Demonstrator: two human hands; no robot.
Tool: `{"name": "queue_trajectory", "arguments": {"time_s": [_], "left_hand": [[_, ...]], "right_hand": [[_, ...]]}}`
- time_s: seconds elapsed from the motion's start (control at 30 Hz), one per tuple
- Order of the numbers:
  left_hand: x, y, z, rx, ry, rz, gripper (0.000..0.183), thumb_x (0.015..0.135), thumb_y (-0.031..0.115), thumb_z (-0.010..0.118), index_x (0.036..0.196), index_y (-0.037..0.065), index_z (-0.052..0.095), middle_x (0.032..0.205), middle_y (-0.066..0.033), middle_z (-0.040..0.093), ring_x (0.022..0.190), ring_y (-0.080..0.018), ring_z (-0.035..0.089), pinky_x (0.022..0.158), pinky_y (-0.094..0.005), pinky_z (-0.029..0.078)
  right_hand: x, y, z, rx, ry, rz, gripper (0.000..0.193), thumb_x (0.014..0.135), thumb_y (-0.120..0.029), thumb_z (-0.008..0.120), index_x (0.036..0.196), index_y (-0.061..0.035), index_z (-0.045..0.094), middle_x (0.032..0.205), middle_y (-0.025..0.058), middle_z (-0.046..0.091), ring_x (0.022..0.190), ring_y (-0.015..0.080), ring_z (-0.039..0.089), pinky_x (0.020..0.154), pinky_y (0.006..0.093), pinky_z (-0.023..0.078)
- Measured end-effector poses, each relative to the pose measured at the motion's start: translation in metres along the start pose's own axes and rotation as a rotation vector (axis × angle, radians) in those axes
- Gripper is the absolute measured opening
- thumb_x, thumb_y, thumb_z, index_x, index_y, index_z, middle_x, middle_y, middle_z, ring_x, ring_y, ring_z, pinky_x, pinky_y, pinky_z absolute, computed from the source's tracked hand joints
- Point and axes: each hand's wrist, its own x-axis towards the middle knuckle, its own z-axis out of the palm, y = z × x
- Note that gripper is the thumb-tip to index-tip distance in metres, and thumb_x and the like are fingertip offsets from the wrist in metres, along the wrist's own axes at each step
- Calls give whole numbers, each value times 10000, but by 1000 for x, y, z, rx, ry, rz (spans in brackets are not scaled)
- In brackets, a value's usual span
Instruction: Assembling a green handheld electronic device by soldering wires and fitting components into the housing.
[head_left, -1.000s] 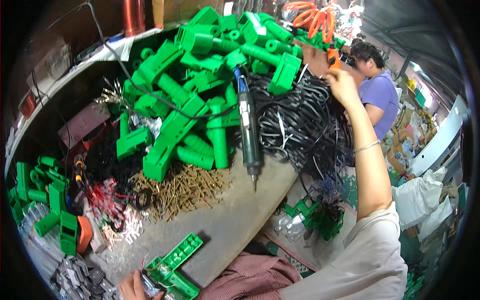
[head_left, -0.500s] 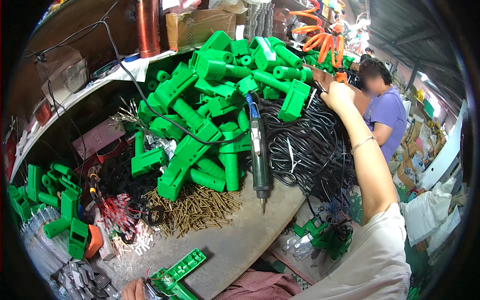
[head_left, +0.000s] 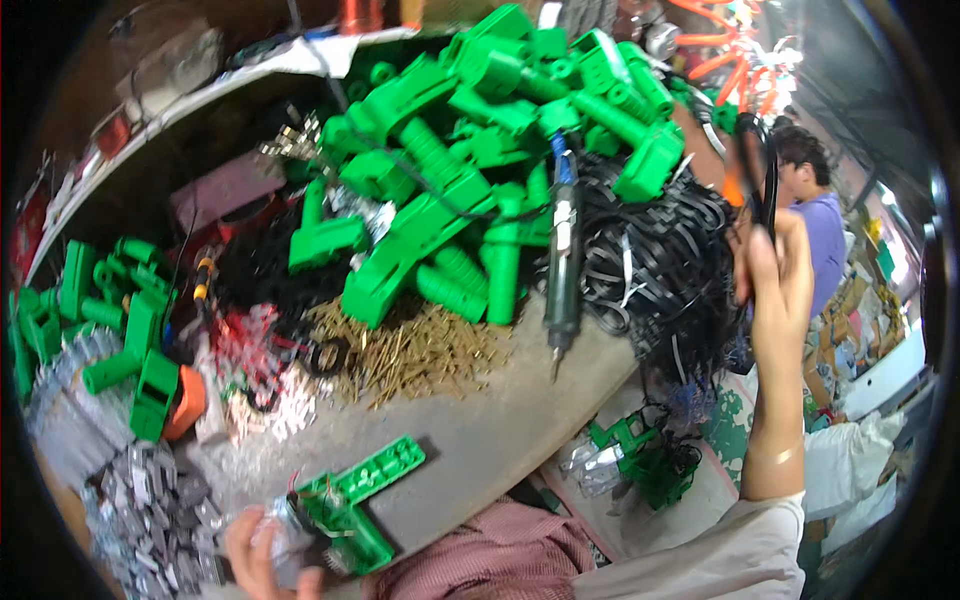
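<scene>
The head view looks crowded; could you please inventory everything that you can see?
Green plastic parts: many, green, heaped upper middle, more at left
Opened green shell: one, green, lower middle
Electric screwdriver: one, dark, centre, bit down
Cables: many, black, right of screwdriver
Screws: many, brass-coloured, below the heap
Wires: several, red, left of screws
Small pieces: many, whitish, below wires
Flat pieces: many, grey, lower left
Coiled hose: one, orange, top right
Worktable: one, grey, middle
Sacks: at least two, white, right
Co-worker: one, purple top, upper right
Left hand: one, bare, lower left, blurred
Right hand: one, bare, right, holding black cable loop
</scene>
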Motion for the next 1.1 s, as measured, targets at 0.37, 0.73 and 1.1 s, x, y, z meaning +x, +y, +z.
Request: {"name": "queue_trajectory", "arguments": {"time_s": [0.37, 0.73, 1.1], "left_hand": [[11, 90, 72, -1467, -1088, -425, 448, 1008, 224, 572, 1412, 52, 484, 776, -49, 668, 624, -136, 637, 589, -303, 531], [4, 77, 54, 67, -395, 58, 162, 738, 129, 609, 885, 65, 587, 671, -19, 536, 592, -171, 605, 513, -303, 476], [17, 60, 12, -105, -401, 84, 167, 789, 148, 654, 925, 57, 622, 688, -16, 537, 606, -175, 600, 549, -326, 491]], "right_hand": [[-85, -77, 96, 951, -366, 394, 527, 1024, -445, 444, 1188, 55, 458, 746, 90, 613, 465, 122, 557, 408, 244, 465], [-135, 19, 131, -194, -314, 49, 546, 854, -42, 665, 1377, -23, 512, 1199, 120, 565, 984, 203, 537, 811, 323, 452], [-164, -70, 135, 246, -1185, -277, 322, 785, -103, 730, 1099, -82, 662, 848, 93, 614, 695, 268, 627, 584, 371, 501]]}}
